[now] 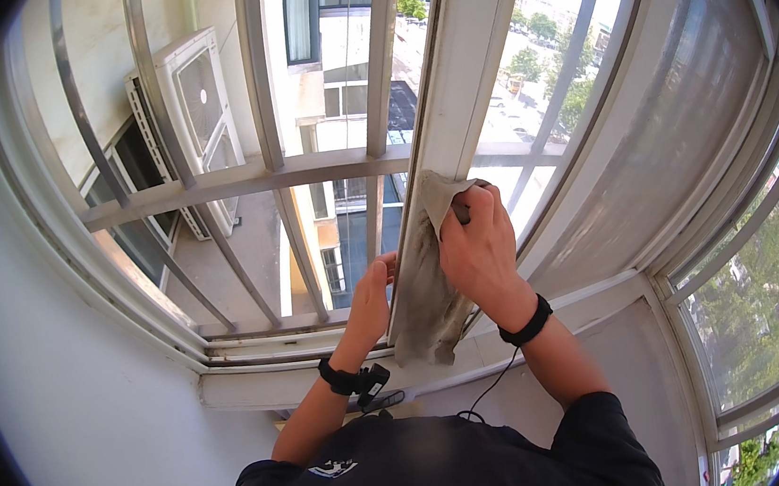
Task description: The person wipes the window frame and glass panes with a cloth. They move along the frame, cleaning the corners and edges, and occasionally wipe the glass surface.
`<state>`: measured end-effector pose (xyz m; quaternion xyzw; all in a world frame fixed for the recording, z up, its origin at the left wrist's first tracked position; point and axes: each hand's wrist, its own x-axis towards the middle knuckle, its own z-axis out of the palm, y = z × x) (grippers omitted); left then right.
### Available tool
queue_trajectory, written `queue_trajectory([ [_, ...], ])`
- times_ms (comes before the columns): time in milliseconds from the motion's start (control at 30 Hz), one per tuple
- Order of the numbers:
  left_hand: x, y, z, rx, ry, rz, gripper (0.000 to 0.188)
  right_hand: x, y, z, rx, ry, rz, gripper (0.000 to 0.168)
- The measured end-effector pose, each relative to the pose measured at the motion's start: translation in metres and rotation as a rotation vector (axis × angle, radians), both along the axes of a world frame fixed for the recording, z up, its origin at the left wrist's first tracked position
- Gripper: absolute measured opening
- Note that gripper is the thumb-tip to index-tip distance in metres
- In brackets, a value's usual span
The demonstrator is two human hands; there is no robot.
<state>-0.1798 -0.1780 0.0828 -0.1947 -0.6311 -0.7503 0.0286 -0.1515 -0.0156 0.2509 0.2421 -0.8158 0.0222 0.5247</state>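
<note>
A grey-brown cleaning cloth (414, 304), stained dark in places, hangs down over the white sliding window sash (465, 85). My right hand (479, 244) grips its upper part in bent fingers and presses it against the sash's upright frame member. Lower down and to the left, my left hand (370, 298) holds the left edge of that upright, its fingertips partly hidden behind it. The cloth's lower end dangles loose by the window sill (269, 387).
Metal security bars (269, 177) stand outside the window opening. Beyond them is an air-conditioner outdoor unit (197, 106) by a wall. A mesh-like screen panel (659, 94) and another window (756, 275) lie to the right. A thin black cable (493, 385) trails from my right wristband.
</note>
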Motion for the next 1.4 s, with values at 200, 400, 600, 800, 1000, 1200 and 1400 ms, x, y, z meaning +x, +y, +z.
queue_trajectory([
  [200,0.008,-0.013,0.012,-0.012,0.001,-0.036,0.069,-0.006,-0.011,0.151,0.004,0.196,0.009,0.033],
  [400,0.012,-0.01,0.008,-0.022,0.053,0.033,0.074,-0.008,-0.002,0.071,0.141,0.17,-0.066,0.032],
  [600,0.004,0.0,-0.002,0.029,0.026,0.03,0.073,-0.001,0.009,0.068,0.09,0.091,-0.06,0.022],
  [800,0.005,-0.009,0.0,0.027,0.015,0.009,0.075,-0.025,-0.012,0.229,0.084,0.459,0.009,0.034],
  [1000,0.008,-0.01,-0.002,0.027,0.027,0.019,0.074,-0.021,-0.019,0.171,0.158,0.453,-0.049,0.036],
  [1200,0.005,-0.003,-0.005,0.032,0.026,-0.019,0.071,-0.009,-0.004,0.11,0.272,0.214,0.005,0.043],
  [1400,0.016,-0.014,-0.004,0.156,-0.243,-0.158,0.067,-0.039,-0.006,0.265,0.199,0.606,0.085,0.034],
])
